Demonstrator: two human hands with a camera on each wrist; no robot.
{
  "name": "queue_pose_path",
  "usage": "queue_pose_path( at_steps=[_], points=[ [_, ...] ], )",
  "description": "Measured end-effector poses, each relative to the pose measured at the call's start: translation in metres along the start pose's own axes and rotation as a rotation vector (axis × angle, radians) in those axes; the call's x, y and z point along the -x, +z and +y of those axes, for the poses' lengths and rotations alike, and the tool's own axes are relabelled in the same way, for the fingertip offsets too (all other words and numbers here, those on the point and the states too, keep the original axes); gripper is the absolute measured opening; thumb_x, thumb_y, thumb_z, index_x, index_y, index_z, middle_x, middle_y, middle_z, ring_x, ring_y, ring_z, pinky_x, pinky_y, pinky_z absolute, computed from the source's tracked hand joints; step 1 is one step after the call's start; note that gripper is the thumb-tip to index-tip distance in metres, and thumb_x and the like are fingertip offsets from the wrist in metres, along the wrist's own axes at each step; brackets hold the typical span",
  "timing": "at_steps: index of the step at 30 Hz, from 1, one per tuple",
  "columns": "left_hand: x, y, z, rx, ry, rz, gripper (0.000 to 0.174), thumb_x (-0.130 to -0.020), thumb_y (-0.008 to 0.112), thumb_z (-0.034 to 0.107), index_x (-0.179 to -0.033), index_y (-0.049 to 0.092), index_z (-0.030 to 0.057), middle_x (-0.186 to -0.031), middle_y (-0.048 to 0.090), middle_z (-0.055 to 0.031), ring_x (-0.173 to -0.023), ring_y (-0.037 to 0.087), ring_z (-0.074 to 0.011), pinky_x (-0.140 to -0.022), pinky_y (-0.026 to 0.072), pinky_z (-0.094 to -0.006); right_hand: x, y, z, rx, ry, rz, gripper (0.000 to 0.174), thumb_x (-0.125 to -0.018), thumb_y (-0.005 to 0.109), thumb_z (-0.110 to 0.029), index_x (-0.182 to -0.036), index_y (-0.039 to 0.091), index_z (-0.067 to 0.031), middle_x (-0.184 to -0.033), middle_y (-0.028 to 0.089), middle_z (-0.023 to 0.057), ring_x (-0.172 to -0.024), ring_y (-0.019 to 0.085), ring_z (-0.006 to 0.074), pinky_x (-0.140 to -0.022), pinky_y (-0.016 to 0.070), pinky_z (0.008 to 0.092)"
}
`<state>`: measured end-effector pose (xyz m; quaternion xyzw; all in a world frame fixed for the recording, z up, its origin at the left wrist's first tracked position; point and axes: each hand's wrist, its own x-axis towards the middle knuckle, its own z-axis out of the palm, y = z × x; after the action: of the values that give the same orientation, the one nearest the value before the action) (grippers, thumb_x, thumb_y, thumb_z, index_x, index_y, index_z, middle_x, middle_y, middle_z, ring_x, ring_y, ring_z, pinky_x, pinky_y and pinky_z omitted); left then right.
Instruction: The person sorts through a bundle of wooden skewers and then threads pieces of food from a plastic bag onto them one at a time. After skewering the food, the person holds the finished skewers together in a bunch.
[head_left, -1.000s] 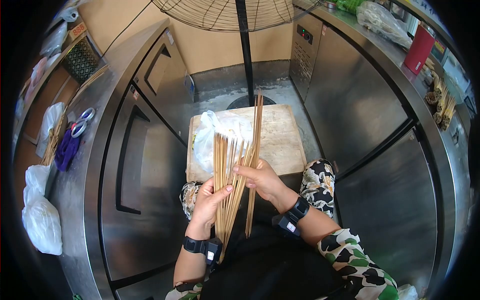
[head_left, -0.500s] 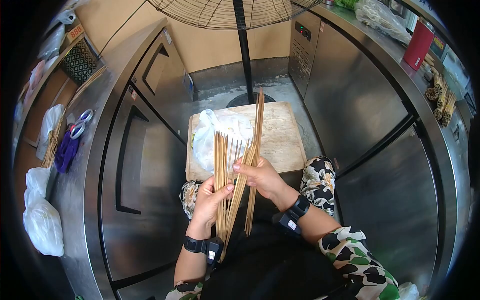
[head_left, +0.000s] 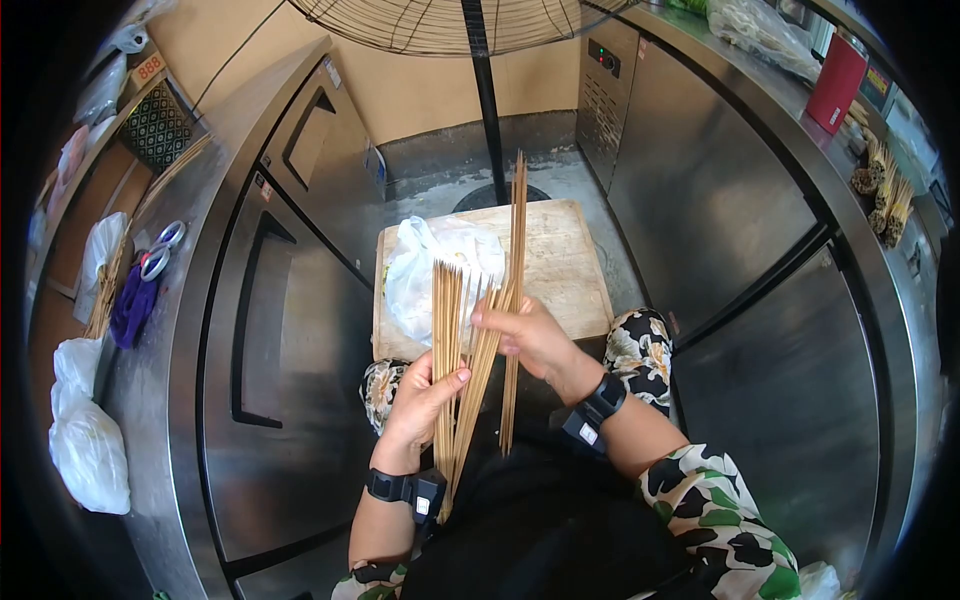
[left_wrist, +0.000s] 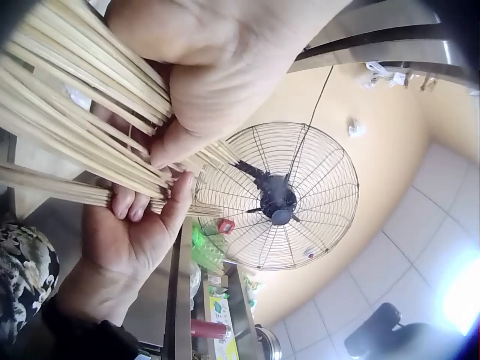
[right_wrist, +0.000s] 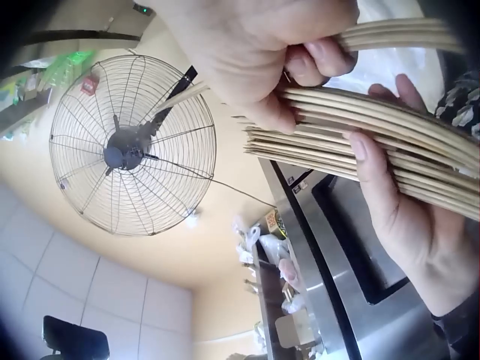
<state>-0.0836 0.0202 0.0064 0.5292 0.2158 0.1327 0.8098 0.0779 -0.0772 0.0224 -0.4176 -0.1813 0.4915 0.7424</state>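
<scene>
With fingers curled, the left hand [head_left: 412, 402] grips fanned thin sticks [head_left: 446, 320] above the black apron [head_left: 545, 530] while the right hand [head_left: 543, 345] pinches others beside them, seemingly separating them, so the next move needs a steady left hold.

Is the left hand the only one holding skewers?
No, the right hand also grips a slim bunch of wooden skewers, while the left hand holds a thicker bunch.

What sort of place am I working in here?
Probably a small commercial kitchen or food stall's prep area: steel-fronted cabinets line both sides, bundles of thin sticks lie on the right-hand counter, and a wooden board sits in front of the person.
</scene>
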Motion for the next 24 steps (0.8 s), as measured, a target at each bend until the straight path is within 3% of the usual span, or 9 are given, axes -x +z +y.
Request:
queue_pose_path(
  at_steps=[3,6,9,12,14,18,20,21,24],
  points=[
    [0.006,0.009,0.013,0.059,-0.051,-0.068,0.02,-0.09,0.059,0.008,-0.107,0.052,0.0004,-0.094,0.062,-0.01,-0.09,0.066,-0.0253,-0.081,0.0544,-0.0378,-0.012,-0.002,-0.024,0.09,-0.064,0.009,0.005,-0.083,0.066,-0.01,-0.085,0.062,-0.0084,-0.068,0.056,-0.0037,-0.047,0.036,0.001,-0.041,0.0249,0.0177],
    [0.008,0.011,0.017,0.084,-0.058,-0.114,0.02,-0.089,0.06,0.009,-0.106,0.052,0.002,-0.092,0.061,-0.0064,-0.09,0.066,-0.0226,-0.078,0.0543,-0.0326,-0.017,-0.003,-0.05,0.123,-0.151,0.014,0.004,-0.083,0.065,-0.011,-0.085,0.062,-0.0092,-0.068,0.056,-0.0045,-0.046,0.035,0.0008,-0.042,0.0244,0.0176],
    [0.008,0.009,0.015,0.064,-0.037,-0.098,0.018,-0.089,0.059,0.009,-0.104,0.052,0.0008,-0.096,0.063,-0.0121,-0.084,0.067,-0.0251,-0.077,0.0564,-0.0375,-0.026,-0.014,-0.077,0.057,-0.331,0.003,0.005,-0.083,0.065,-0.013,-0.081,0.063,-0.0082,-0.064,0.057,-0.0036,-0.044,0.033,0.0013,-0.04,0.0214,0.0185],
    [0.008,0.0,0.016,0.022,-0.025,-0.08,0.015,-0.088,0.06,0.008,-0.1,0.052,0.0019,-0.089,0.063,-0.01,-0.08,0.068,-0.0236,-0.075,0.0572,-0.0363,-0.016,-0.019,-0.121,-0.046,-0.542,0.146,0.006,-0.087,0.06,-0.014,-0.087,0.057,-0.0082,-0.07,0.06,0.0032,-0.042,0.032,0.0021,-0.039,0.024,0.0182],
    [0.008,-0.002,0.017,0.052,-0.026,-0.051,0.012,-0.088,0.061,0.006,-0.097,0.053,0.0026,-0.09,0.062,-0.0079,-0.082,0.067,-0.0214,-0.074,0.0562,-0.0341,-0.008,-0.031,-0.136,-0.151,-0.604,0.07,0.007,-0.089,0.057,-0.014,-0.091,0.055,-0.0079,-0.073,0.061,0.0055,-0.041,0.033,0.0021,-0.039,0.0253,0.0181],
    [0.001,-0.004,0.012,0.093,-0.016,-0.021,0.012,-0.087,0.062,0.003,-0.095,0.054,0.0029,-0.09,0.061,-0.0065,-0.081,0.067,-0.0203,-0.074,0.0559,-0.0324,0.009,-0.02,-0.103,0.124,-0.437,0.088,0.014,-0.093,0.052,-0.02,-0.093,0.056,-0.0062,-0.074,0.062,0.0042,-0.044,0.034,0.0014,-0.039,0.0259,0.0183],
    [-0.001,-0.004,0.007,0.099,0.001,-0.005,0.012,-0.086,0.061,0.001,-0.096,0.053,0.0029,-0.089,0.061,-0.0063,-0.08,0.067,-0.0202,-0.073,0.0559,-0.0317,0.011,-0.015,-0.06,0.235,-0.165,-0.012,0.021,-0.097,0.047,-0.025,-0.094,0.057,-0.0068,-0.073,0.061,0.0018,-0.044,0.034,0.0021,-0.039,0.0243,0.0178],
    [-0.002,-0.004,0.006,0.101,0.01,0.005,0.013,-0.086,0.061,0.0,-0.096,0.053,0.0029,-0.089,0.061,-0.0062,-0.08,0.067,-0.0202,-0.073,0.056,-0.0313,0.013,-0.014,-0.043,0.213,-0.056,-0.095,0.021,-0.097,0.046,-0.025,-0.091,0.057,-0.0082,-0.073,0.06,0.0018,-0.048,0.041,0.0046,-0.043,0.0298,0.0188],
    [-0.002,-0.003,0.006,0.056,0.101,0.049,0.015,-0.086,0.061,0.0,-0.096,0.052,0.0049,-0.086,0.063,-0.0082,-0.076,0.068,-0.0207,-0.071,0.0578,-0.0331,0.004,-0.018,-0.01,0.102,-0.151,-0.004,0.018,-0.098,0.044,-0.021,-0.088,0.055,-0.0102,-0.073,0.06,0.0023,-0.057,0.048,0.0067,-0.05,0.0364,0.0204]
  ],
)
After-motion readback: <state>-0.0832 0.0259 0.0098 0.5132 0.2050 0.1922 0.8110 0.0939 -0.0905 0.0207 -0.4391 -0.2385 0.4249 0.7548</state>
